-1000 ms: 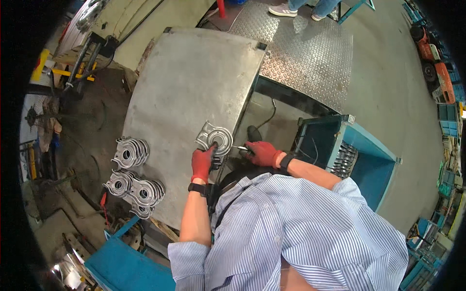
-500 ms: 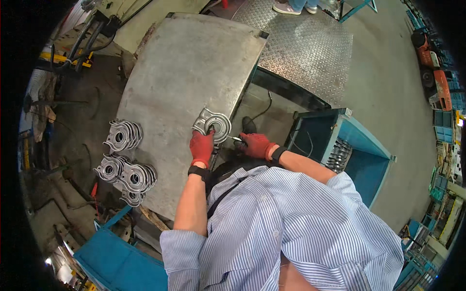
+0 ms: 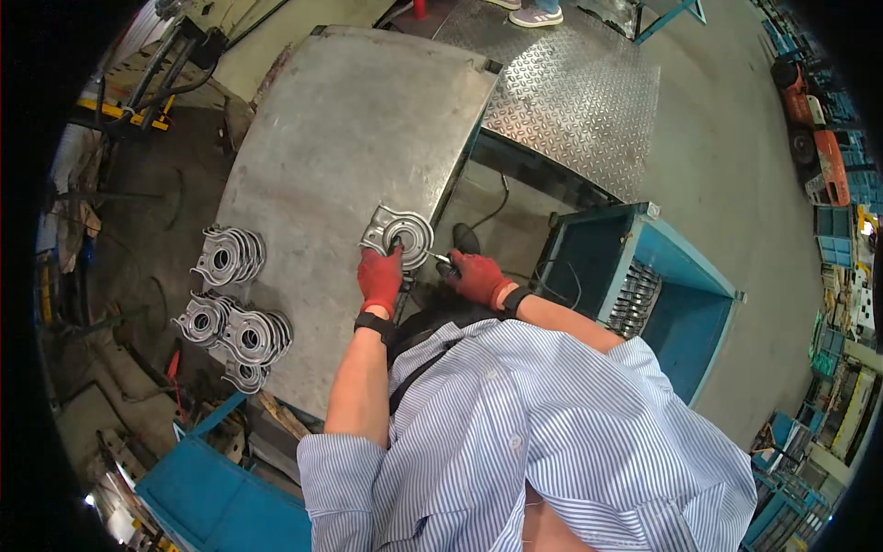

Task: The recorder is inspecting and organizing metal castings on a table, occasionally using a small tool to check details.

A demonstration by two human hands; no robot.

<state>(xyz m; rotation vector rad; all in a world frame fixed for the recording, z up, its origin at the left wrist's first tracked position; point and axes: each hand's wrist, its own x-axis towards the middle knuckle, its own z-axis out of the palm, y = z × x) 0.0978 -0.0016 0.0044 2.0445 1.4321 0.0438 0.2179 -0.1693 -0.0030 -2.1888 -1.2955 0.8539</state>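
From the head view, my left hand (image 3: 381, 279), in a red glove, grasps a ring-shaped metal bracket (image 3: 411, 230), its fingers at the near side with a dark fingertip at the central opening. The bracket sits at the right edge of the surface (image 3: 340, 138), toward the near right corner. My right hand (image 3: 479, 278), also gloved, is off that edge with its fingers clenched around a slim tool (image 3: 441, 258), whose tip points at the bracket's rim; whether it touches, I cannot tell. By the surface's left edge, toward the near left corner, stand an upper stack of brackets (image 3: 228, 256) and a lower cluster of brackets (image 3: 253, 336). Right of the surface, a blue bin (image 3: 685, 322) holds rows of metal parts (image 3: 635, 299). I judge the step in hand to be tool work on the bracket's rim; the next move calls for a firm left grasp and a well-aligned tip.
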